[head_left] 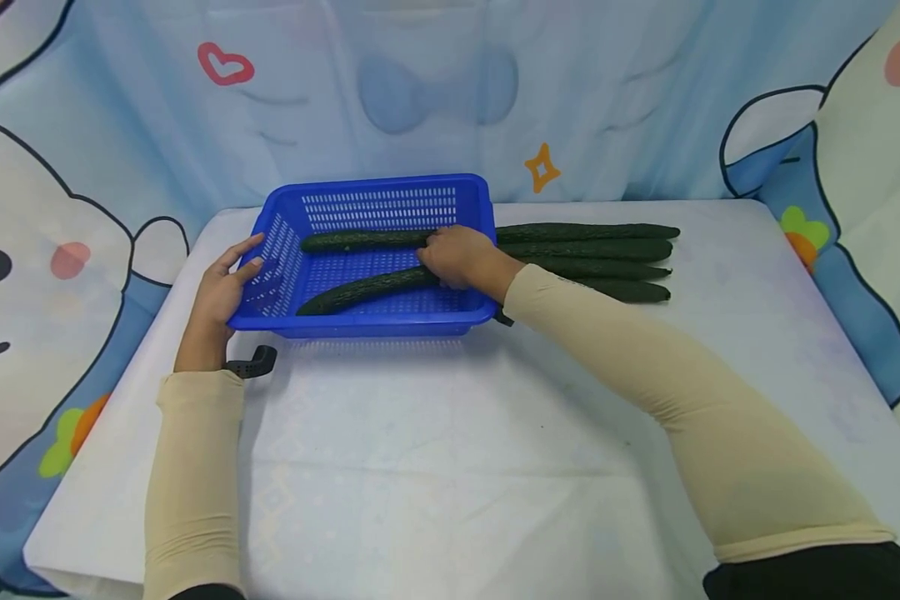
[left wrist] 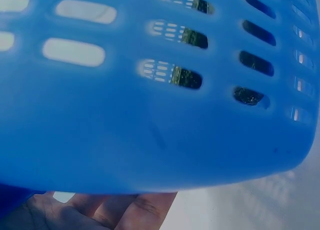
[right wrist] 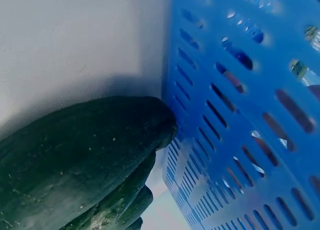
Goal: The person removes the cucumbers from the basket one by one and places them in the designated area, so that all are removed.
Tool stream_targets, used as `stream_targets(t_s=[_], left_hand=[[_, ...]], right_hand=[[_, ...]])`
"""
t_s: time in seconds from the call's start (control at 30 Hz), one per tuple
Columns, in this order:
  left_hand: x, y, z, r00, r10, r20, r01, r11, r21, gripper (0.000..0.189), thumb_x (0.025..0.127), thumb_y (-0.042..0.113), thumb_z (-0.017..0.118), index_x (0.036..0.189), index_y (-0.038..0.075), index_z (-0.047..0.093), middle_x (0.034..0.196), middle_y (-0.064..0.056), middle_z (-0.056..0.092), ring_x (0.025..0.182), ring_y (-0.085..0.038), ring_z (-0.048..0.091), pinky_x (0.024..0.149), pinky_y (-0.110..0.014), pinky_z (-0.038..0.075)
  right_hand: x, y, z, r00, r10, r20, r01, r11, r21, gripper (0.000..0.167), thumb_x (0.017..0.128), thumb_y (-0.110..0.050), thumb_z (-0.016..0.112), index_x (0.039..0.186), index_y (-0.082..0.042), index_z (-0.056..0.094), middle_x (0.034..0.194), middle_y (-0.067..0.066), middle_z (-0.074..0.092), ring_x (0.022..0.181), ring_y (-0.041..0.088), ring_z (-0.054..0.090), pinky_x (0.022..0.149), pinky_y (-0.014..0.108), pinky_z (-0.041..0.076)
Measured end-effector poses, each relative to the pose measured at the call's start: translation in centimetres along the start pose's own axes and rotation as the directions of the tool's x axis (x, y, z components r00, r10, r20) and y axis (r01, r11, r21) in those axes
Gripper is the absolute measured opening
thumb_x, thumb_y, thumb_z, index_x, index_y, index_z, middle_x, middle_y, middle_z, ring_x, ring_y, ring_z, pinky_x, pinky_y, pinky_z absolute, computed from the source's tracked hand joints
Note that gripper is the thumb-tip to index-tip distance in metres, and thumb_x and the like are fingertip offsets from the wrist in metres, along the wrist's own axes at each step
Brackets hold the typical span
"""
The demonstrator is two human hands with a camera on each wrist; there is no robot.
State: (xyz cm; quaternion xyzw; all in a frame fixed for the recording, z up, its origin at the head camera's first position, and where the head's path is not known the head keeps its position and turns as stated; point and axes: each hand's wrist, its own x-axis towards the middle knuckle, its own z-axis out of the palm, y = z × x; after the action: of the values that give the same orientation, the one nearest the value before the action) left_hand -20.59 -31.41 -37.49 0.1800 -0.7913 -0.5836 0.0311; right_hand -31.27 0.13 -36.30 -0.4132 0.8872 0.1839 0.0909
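A blue plastic basket (head_left: 375,327) with slotted walls stands at the back of the table. My left hand (head_left: 221,287) grips its left end, with fingertips at the rim; in the left wrist view part of the hand (left wrist: 115,212) shows beyond the basket wall (left wrist: 100,140). Two cucumbers lie lengthwise inside, a rear cucumber (head_left: 367,241) and a front cucumber (head_left: 367,289). Reaching over the right rim, my right hand (head_left: 461,257) holds the right end of the front cucumber with curled fingers. That end is hidden under the hand.
Several more cucumbers (head_left: 607,249) lie side by side right of the basket. In the right wrist view, a dark cucumber end (right wrist: 100,150) is right against the slotted basket wall (right wrist: 200,105). A white cloth (head_left: 435,467) covers the table, and a printed curtain (head_left: 435,142) hangs behind.
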Motion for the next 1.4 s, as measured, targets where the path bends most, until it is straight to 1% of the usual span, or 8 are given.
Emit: stream_targets(t_s=[0.17,0.4,0.67,0.77,0.93,1.03,1.23,1.4], left_hand=[[-0.10,0.04,-0.04,1.000,-0.010,0.007,0.010,1.000,-0.014,0.044,0.104,0.031,0.047,0.147,0.037,0.045,0.164,-0.006,0.025,0.144,-0.040,0.036,0.113,-0.058,0.036],[-0.19,0.10,-0.07,1.000,-0.006,0.009,0.006,1.000,0.003,0.044,0.104,0.032,0.046,0.147,0.038,0.044,0.164,-0.006,0.025,0.144,-0.039,0.037,0.113,-0.057,0.036],[-0.18,-0.15,-0.04,1.000,-0.007,0.003,0.007,1.000,0.009,0.044,0.104,0.033,0.046,0.147,0.039,0.044,0.164,-0.005,0.024,0.145,-0.039,0.034,0.113,-0.059,0.035],[-0.15,-0.07,-0.01,1.000,-0.001,0.008,0.001,1.000,0.005,0.044,0.104,0.032,0.045,0.148,0.038,0.042,0.165,-0.006,0.023,0.145,-0.040,0.034,0.112,-0.060,0.034],[-0.18,0.02,0.01,1.000,0.000,0.014,0.000,1.000,0.006,0.044,0.104,0.034,0.046,0.148,0.038,0.042,0.164,-0.007,0.024,0.145,-0.040,0.034,0.112,-0.060,0.035],[-0.21,0.05,-0.03,1.000,0.000,0.015,0.000,1.000,0.005,0.044,0.104,0.034,0.046,0.147,0.039,0.043,0.164,-0.007,0.024,0.145,-0.039,0.035,0.113,-0.059,0.035],[-0.32,0.03,-0.04,1.000,-0.002,0.011,0.002,1.000,-0.001,0.044,0.104,0.033,0.047,0.147,0.040,0.044,0.164,-0.007,0.025,0.145,-0.038,0.035,0.113,-0.058,0.035],[-0.32,0.04,-0.01,1.000,-0.003,0.006,0.003,1.000,-0.014,0.043,0.104,0.033,0.047,0.146,0.039,0.045,0.163,-0.007,0.027,0.144,-0.038,0.037,0.112,-0.057,0.036]], right_hand=[[-0.01,-0.21,0.06,1.000,0.005,0.007,-0.004,1.000,-0.017,0.050,0.097,-0.024,0.062,0.144,-0.011,0.049,0.131,0.010,0.064,0.126,0.029,0.055,0.111,0.045,0.042],[-0.02,-0.25,0.16,1.000,0.009,-0.003,-0.009,1.000,-0.029,0.050,0.099,-0.022,0.059,0.146,-0.013,0.047,0.126,0.009,0.067,0.124,0.028,0.058,0.109,0.045,0.044],[0.18,-0.14,0.23,0.998,-0.027,-0.049,0.028,1.000,0.012,0.045,0.102,-0.023,0.053,0.144,-0.011,0.047,0.135,0.009,0.062,0.127,0.028,0.055,0.111,0.044,0.042],[0.10,-0.05,0.12,0.997,-0.048,-0.064,0.052,0.997,0.059,0.047,0.102,-0.027,0.053,0.146,-0.012,0.045,0.140,0.010,0.057,0.129,0.029,0.053,0.112,0.044,0.041],[-0.15,0.07,-0.12,0.996,-0.064,-0.062,0.075,0.980,0.184,0.049,0.102,-0.029,0.054,0.148,-0.017,0.042,0.144,0.010,0.050,0.123,0.029,0.057,0.107,0.044,0.046],[-0.25,0.10,-0.23,0.996,-0.067,-0.065,0.080,0.970,0.231,0.048,0.103,-0.027,0.052,0.148,-0.017,0.040,0.144,0.010,0.048,0.121,0.028,0.058,0.105,0.044,0.047],[-0.31,0.14,-0.22,0.992,-0.070,-0.108,0.099,0.950,0.295,0.047,0.102,-0.026,0.051,0.146,-0.016,0.042,0.139,0.010,0.049,0.121,0.027,0.057,0.106,0.043,0.046],[-0.38,0.32,-0.14,0.983,-0.087,-0.161,0.139,0.927,0.349,0.048,0.100,-0.037,0.054,0.142,-0.015,0.047,0.134,0.010,0.053,0.116,0.025,0.059,0.104,0.044,0.047]])
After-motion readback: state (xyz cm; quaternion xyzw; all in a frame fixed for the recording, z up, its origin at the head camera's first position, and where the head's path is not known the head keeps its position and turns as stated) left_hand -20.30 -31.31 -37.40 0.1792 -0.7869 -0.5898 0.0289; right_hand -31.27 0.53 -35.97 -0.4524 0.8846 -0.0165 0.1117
